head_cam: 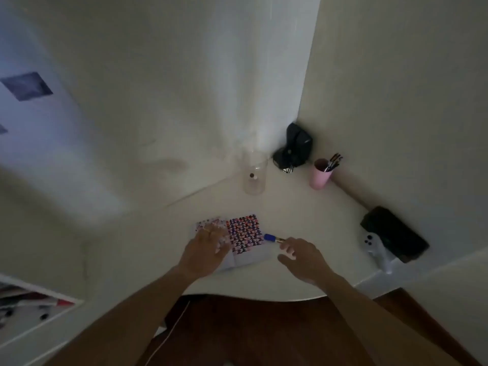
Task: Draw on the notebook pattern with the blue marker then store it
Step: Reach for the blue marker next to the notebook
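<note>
An open notebook (244,233) lies on the white desk, its right page filled with a blue, red and dark pattern. My left hand (204,250) rests flat on the left page, fingers spread, covering much of it. The blue marker (273,238) lies just right of the notebook, its blue cap pointing at the page. My right hand (303,257) has its fingertips at the marker's near end; whether it grips the marker is unclear.
A pink cup (320,175) with several pens stands at the back right. A clear glass jar (254,174) stands behind the notebook, a black object (294,149) in the corner. A black case (394,233) and white controller (375,247) lie at the right.
</note>
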`<state>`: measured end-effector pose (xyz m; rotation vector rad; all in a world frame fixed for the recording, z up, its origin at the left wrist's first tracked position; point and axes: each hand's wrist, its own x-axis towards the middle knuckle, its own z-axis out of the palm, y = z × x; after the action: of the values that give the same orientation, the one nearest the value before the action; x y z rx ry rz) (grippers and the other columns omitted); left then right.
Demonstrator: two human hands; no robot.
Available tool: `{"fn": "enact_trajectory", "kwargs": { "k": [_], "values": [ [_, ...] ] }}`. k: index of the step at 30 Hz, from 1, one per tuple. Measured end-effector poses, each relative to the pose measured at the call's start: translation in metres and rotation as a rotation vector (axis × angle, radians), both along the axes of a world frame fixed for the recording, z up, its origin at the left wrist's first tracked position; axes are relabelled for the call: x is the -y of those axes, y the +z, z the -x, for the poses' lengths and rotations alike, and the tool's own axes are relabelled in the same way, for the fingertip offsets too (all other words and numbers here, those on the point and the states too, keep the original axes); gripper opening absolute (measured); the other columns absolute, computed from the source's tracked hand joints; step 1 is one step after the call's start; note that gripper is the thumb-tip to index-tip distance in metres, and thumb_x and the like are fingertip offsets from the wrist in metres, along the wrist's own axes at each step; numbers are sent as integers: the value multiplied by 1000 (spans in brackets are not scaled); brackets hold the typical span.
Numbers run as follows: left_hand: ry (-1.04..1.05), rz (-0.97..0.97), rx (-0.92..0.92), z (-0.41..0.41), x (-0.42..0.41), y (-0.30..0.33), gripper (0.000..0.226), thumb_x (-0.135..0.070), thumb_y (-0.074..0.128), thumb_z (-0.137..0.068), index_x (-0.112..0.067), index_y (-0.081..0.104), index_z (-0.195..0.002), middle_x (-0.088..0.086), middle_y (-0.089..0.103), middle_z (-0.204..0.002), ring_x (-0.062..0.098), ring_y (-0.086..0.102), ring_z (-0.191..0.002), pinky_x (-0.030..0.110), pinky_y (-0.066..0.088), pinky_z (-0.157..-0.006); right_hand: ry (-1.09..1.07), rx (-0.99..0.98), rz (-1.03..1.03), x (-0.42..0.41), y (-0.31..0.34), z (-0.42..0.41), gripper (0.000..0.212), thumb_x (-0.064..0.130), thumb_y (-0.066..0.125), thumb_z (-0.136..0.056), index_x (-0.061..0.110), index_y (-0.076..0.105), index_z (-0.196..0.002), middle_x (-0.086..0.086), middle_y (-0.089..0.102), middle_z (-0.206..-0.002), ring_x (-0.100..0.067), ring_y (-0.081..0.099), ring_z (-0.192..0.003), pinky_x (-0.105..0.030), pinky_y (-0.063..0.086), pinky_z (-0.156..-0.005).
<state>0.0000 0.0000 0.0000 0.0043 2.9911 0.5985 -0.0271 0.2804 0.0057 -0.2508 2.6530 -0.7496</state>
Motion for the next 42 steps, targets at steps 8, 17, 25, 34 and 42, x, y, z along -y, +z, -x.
{"fn": "enact_trajectory", "kwargs": {
  "k": [8, 17, 25, 34, 42],
  "values": [
    [-207, 313, -100, 30, -14, -137, 59, -67, 25, -95, -42, 28, -148, 11, 25, -162, 32, 18, -150, 60, 17, -117, 193, -218, -31, 23, -144, 30, 45, 53, 45, -96, 31, 54, -135, 2, 54, -145, -19, 46, -137, -38, 41, -112],
    [-234, 269, -262, 34, -2, -214, 66, -70, 33, -92, -46, 18, -151, 0, 12, -165, 21, 0, -152, 59, 10, -119, 229, -472, -124, 32, -229, 34, 57, 65, 44, -90, 30, 59, -133, -6, 57, -145, -33, 51, -131, -52, 46, -105],
    [-195, 233, -353, 32, 0, -223, 65, -78, 28, -88, -48, 29, -146, -1, 31, -159, 21, 15, -150, 57, 15, -118, 251, -557, -137, 35, -225, 27, 56, 65, 37, -91, 32, 52, -134, -1, 51, -145, -26, 41, -136, -46, 39, -111],
    [-147, 269, -407, 27, -3, -227, 72, -84, 27, -80, -44, 41, -139, -4, 42, -152, 22, 30, -144, 52, 25, -115, 207, -675, -167, 34, -230, 13, 54, 61, 35, -91, 30, 60, -128, 2, 60, -134, -25, 49, -127, -41, 41, -109],
    [-73, 323, -419, 3, -13, -211, 72, -78, 24, -83, -35, 47, -135, 0, 44, -151, 23, 33, -141, 49, 30, -111, 182, -661, -174, 37, -225, -1, 50, 51, 40, -99, 26, 52, -141, -1, 51, -151, -24, 40, -139, -38, 36, -112]
  ]
}}
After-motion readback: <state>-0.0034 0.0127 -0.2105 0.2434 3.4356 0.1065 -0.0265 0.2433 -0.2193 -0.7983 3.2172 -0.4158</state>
